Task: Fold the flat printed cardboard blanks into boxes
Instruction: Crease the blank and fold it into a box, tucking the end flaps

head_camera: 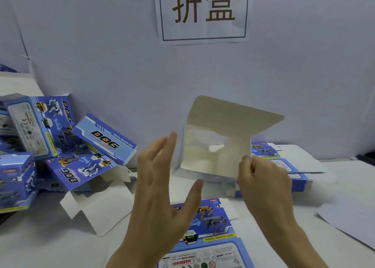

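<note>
A partly opened cardboard box (219, 146) is held up above the table, its plain cream inside facing me and a rounded flap standing up at the top. My right hand (263, 178) pinches the box's lower right edge. My left hand (160, 186) is spread with straight fingers just left of the box, not gripping it. A flat blue printed blank (215, 233) with robot dogs and a warning label lies on the table below my hands.
Several folded blue "DOG" boxes (40, 137) are piled at the left, one with white flaps (95, 206) spread on the table. A stack of flat blanks (284, 162) lies at the right. A white wall with a paper sign (205, 12) stands close behind.
</note>
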